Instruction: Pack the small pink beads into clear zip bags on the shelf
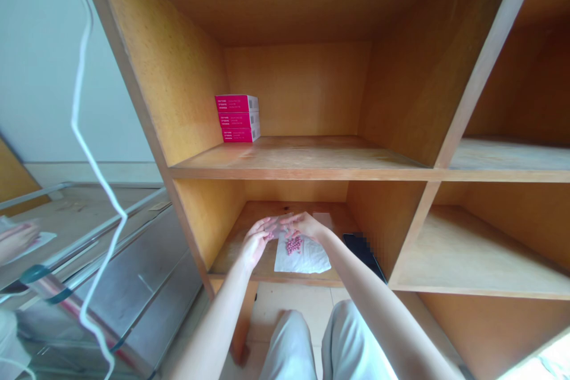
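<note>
Both my hands reach into the lower shelf compartment [231, 258] of a wooden shelf unit. My left hand [255, 241] and my right hand [303, 225] meet over a small clear item [279, 224] that I cannot make out, fingers curled toward it. Just below them a white tissue [307, 258] lies flat on the shelf board, with a little heap of several pink beads [293, 244] on it. My right hand hovers directly above the beads.
A dark phone [363, 251] lies right of the tissue against the compartment wall. On the shelf above stand stacked magenta boxes [238, 118] at the back left. A white cord [91, 166] hangs at left beside a reflective surface [89, 261].
</note>
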The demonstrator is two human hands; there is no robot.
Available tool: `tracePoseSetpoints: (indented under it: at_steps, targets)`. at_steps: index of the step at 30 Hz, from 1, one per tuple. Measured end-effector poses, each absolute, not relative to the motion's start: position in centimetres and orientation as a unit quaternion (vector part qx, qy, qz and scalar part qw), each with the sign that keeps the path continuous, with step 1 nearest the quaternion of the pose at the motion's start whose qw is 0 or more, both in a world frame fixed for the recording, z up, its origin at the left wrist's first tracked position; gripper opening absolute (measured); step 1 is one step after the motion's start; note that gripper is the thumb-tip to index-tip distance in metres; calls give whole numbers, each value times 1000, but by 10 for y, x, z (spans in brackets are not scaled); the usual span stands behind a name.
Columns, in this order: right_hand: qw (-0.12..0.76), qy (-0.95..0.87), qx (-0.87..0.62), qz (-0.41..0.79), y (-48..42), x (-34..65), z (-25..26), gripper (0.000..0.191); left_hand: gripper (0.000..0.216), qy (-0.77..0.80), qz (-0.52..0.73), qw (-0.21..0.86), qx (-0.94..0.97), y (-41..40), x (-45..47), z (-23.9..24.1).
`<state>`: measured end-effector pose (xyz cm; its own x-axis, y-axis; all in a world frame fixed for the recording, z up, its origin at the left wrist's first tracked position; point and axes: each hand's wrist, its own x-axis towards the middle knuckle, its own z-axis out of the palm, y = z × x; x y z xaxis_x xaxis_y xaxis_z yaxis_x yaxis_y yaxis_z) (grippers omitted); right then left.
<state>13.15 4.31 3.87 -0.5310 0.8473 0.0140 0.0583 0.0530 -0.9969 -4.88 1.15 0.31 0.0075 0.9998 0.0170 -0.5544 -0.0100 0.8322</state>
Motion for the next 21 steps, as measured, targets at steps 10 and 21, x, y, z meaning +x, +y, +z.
tracePoseSetpoints:
  at_steps: [10,21]
  targets:
    - [370,-630,-346,589,44,130,55,40,23,305,658,640,253,18,-52,-20]
    - [327,-618,-361,618,37,126,55,39,42,214,533,710,407,4,-25,-14]
